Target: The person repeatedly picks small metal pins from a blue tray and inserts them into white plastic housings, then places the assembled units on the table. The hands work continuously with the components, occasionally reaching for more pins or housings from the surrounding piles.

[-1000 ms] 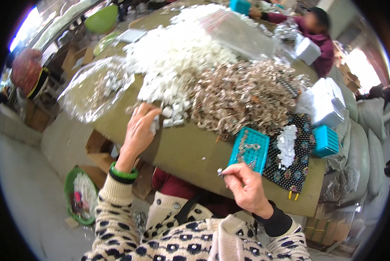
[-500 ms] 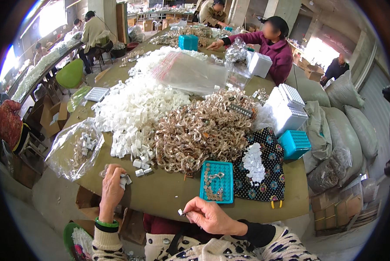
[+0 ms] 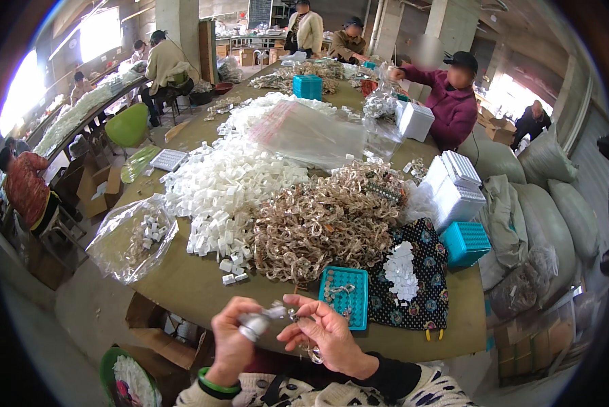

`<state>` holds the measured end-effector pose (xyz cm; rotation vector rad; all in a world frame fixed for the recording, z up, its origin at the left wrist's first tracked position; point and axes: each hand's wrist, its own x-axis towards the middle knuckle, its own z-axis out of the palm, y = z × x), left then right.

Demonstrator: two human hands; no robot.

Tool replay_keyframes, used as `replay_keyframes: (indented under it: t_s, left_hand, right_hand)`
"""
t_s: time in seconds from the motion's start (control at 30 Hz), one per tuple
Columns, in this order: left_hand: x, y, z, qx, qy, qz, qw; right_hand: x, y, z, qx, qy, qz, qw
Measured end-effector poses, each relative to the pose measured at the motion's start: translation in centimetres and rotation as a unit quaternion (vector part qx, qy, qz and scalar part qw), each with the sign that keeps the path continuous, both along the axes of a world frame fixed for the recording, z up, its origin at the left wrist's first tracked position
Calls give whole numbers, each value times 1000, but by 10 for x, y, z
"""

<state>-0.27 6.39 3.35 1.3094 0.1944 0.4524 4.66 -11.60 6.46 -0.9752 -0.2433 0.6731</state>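
My left hand [image 3: 234, 334] is closed around a whitish, blurred piece [image 3: 255, 325], perhaps a small white block, with a clear part jutting toward the right hand. Close beside it, my right hand [image 3: 333, 337] pinches a small dark-and-shiny bit [image 3: 293, 314] between thumb and fingers; a clear curled band [image 3: 314, 354] hangs below its palm. Both hands are over the table's near edge. Just beyond the right hand lies a turquoise tray [image 3: 360, 298] with small round discs and a clear curled band in it.
Ahead rise a heap of white blocks [image 3: 223, 183] and a heap of brownish clear curled bands [image 3: 331, 220]. Right of the tray, a dark patterned cloth [image 3: 430, 271] carries white pieces [image 3: 401, 271]. A clear bag [image 3: 114, 247] lies left. A person in purple [image 3: 447, 108] sits across.
My left hand has moved right from the table's left edge to meet my right hand. The right hand has turned, its fingers now toward the left one. The view has shifted slightly.
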Motion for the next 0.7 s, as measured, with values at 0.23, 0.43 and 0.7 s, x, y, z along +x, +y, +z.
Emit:
replay_keyframes:
  t_s: [0.23,0.43,0.7]
  left_hand:
    - [1,-36,-5,3,-11,-119,993]
    - [-7,-35,-3,-218,65,-215,950]
    - [-3,-44,-7,-282,71,-147,945]
  right_hand:
    - [11,-21,0,-40,45,-33,998]
    - [20,-30,2,-130,-129,-38,982]
    - [16,-31,-1,-175,-215,-73,958]
